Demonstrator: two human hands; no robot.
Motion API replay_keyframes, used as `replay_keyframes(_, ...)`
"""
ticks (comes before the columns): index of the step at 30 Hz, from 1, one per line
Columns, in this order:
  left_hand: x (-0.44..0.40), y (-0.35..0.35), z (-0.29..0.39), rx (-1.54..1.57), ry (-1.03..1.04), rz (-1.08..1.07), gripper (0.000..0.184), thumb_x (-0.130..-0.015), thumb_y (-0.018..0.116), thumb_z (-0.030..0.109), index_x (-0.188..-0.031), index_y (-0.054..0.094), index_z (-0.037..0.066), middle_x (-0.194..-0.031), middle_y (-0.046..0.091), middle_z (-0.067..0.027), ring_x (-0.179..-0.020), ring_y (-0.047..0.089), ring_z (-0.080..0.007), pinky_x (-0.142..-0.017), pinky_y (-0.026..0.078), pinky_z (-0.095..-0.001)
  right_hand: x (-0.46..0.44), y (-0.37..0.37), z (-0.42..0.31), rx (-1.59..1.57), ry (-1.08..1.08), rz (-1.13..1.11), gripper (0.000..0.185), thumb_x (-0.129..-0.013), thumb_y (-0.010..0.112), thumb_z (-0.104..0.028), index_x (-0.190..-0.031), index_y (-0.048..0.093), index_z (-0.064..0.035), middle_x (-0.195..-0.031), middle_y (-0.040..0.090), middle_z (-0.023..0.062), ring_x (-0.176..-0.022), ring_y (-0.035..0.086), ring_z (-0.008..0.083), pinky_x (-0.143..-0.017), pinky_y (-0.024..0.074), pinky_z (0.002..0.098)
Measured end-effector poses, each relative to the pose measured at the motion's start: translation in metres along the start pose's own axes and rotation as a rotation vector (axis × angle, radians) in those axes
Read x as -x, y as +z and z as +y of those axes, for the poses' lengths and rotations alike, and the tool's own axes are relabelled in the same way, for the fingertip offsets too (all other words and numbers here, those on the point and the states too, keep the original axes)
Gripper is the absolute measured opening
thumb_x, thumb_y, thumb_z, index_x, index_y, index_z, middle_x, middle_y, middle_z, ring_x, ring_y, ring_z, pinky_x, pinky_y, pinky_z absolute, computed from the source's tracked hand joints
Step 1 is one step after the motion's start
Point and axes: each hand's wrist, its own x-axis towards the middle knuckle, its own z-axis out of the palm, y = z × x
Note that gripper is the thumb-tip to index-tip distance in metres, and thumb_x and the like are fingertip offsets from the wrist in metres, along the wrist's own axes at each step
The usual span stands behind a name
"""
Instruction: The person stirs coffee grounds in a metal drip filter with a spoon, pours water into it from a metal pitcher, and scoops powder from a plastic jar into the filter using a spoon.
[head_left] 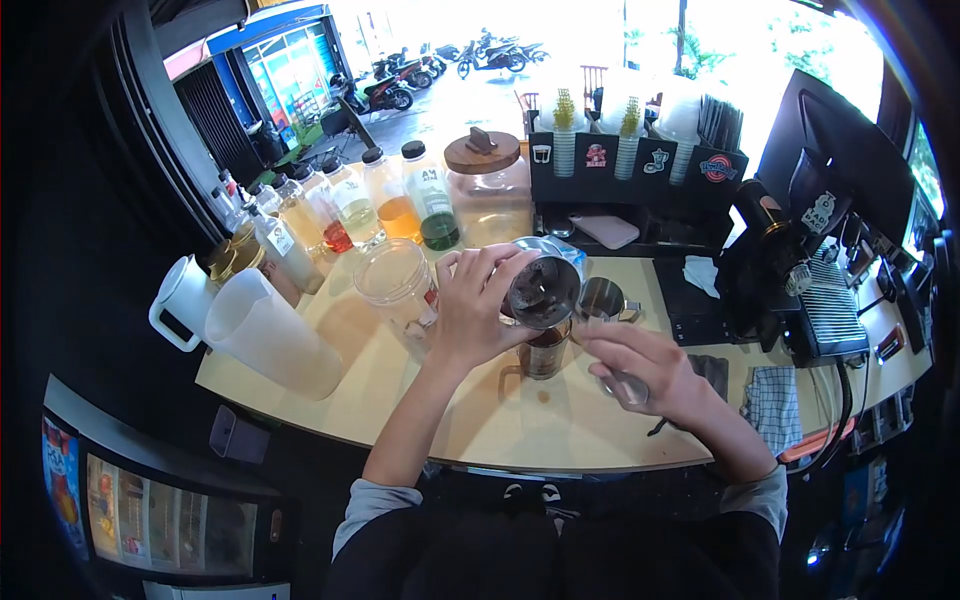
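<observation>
My left hand [478, 300] is wrapped round a metal cup [545, 292], which is tilted with its mouth facing me; a little dark residue shows inside. Directly below stands a clear glass [544, 358] with dark brown liquid in it. My right hand [640, 365] is closed just right of the glass, and a shiny, rounded object [627, 389] shows beneath its fingers, its kind unclear. Behind the right hand is a steel pitcher [602, 297] with a side handle. An open clear plastic jar [390, 275] stands left of my left hand.
Several bottles of coloured syrup [398, 212] line the back left, beside a wooden-lidded jar [485, 180]. Two pitchers [265, 330] stand at the left edge. A cup organizer [640, 160] is at the back; a coffee machine [780, 260] and checked cloth [772, 405] are right.
</observation>
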Motion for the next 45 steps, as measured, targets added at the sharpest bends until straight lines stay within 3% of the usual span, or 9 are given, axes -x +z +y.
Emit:
replay_keyframes(3,0.0,0.001,-0.001,-0.01,0.001,-0.022,0.081,-0.048,0.087,0.03,-0.121,0.056,0.017,-0.112,0.055,-0.0007,-0.102,0.053,-0.021,-0.092,0.033,-0.0402,0.003,0.0,-0.002,-0.079,0.009,-0.064,0.023,-0.081,0.069,-0.007,-0.101,0.059,-0.0015,-0.108,0.063,0.0129,-0.081,0.066,0.0266,-0.064,0.055,0.0334)
replay_keyframes(5,0.002,0.002,-0.001,0.032,-0.03,-0.001,0.081,-0.047,0.087,0.03,-0.121,0.056,0.016,-0.113,0.055,-0.0015,-0.103,0.053,-0.0216,-0.092,0.033,-0.0402,0.006,0.002,0.004,0.012,-0.002,0.047,0.025,-0.079,0.07,-0.005,-0.102,0.06,-0.0012,-0.11,0.064,0.0124,-0.082,0.067,0.0256,-0.065,0.0559,0.0315)
replay_keyframes(15,-0.001,0.004,-0.004,0.19,-0.1,-0.015,0.084,-0.045,0.088,0.028,-0.121,0.054,0.014,-0.113,0.054,-0.0039,-0.107,0.052,-0.0236,-0.094,0.033,-0.0395,0.013,-0.001,-0.004,-0.103,-0.001,-0.013,0.028,-0.08,0.069,-0.004,-0.107,0.06,-0.0002,-0.112,0.063,0.0149,-0.087,0.067,0.0256,-0.069,0.0568,0.0323)
replay_keyframes(20,-0.003,0.002,-0.003,0.217,-0.098,-0.027,0.084,-0.045,0.088,0.026,-0.121,0.054,0.013,-0.113,0.054,-0.004,-0.109,0.052,-0.0236,-0.096,0.033,-0.0393,0.009,-0.004,0.0,-0.067,0.003,0.068,0.028,-0.08,0.068,-0.003,-0.107,0.06,-0.0004,-0.113,0.063,0.0154,-0.087,0.067,0.0259,-0.069,0.0565,0.0326)
replay_keyframes(23,-0.003,0.003,-0.002,0.254,-0.114,-0.048,0.085,-0.045,0.088,0.026,-0.122,0.054,0.014,-0.114,0.053,-0.0038,-0.109,0.051,-0.0233,-0.096,0.033,-0.0392,0.011,-0.003,-0.001,-0.134,0.002,-0.019,0.028,-0.08,0.068,-0.002,-0.107,0.06,-0.0004,-0.114,0.063,0.0155,-0.087,0.067,0.0257,-0.069,0.0564,0.0328)
replay_keyframes(26,-0.003,0.003,-0.002,0.25,-0.099,-0.041,0.084,-0.046,0.088,0.026,-0.122,0.054,0.014,-0.114,0.053,-0.0034,-0.109,0.051,-0.023,-0.096,0.033,-0.0391,0.012,-0.001,0.002,-0.083,-0.023,0.069,0.028,-0.08,0.068,-0.003,-0.107,0.06,-0.0002,-0.113,0.063,0.0149,-0.087,0.067,0.0259,-0.069,0.0564,0.033)
replay_keyframes(29,-0.002,0.003,-0.001,0.225,-0.092,-0.045,0.083,-0.047,0.088,0.025,-0.123,0.055,0.016,-0.114,0.053,-0.003,-0.109,0.051,-0.0226,-0.095,0.033,-0.0389,0.012,-0.002,0.0,-0.126,0.008,-0.027,0.027,-0.081,0.068,-0.002,-0.106,0.06,0.0,-0.111,0.063,0.0144,-0.088,0.067,0.0265,-0.07,0.0565,0.0332)
replay_keyframes(31,-0.002,0.002,-0.001,0.211,-0.074,-0.042,0.083,-0.047,0.088,0.026,-0.123,0.055,0.016,-0.115,0.053,-0.0027,-0.109,0.051,-0.0226,-0.095,0.032,-0.039,0.013,-0.001,0.004,-0.081,0.002,0.074,0.026,-0.08,0.068,-0.001,-0.105,0.06,0.0002,-0.11,0.064,0.0139,-0.088,0.067,0.0269,-0.07,0.0565,0.0333)
replay_keyframes(45,0.003,0.003,-0.001,0.096,-0.015,-0.02,0.079,-0.05,0.087,0.027,-0.122,0.055,0.018,-0.114,0.054,-0.0009,-0.108,0.052,-0.0203,-0.094,0.032,-0.0405,0.012,0.0,0.002,-0.147,0.095,-0.011,0.026,-0.08,0.066,0.001,-0.105,0.06,-0.0008,-0.111,0.064,0.0144,-0.087,0.067,0.0261,-0.069,0.0557,0.0313)
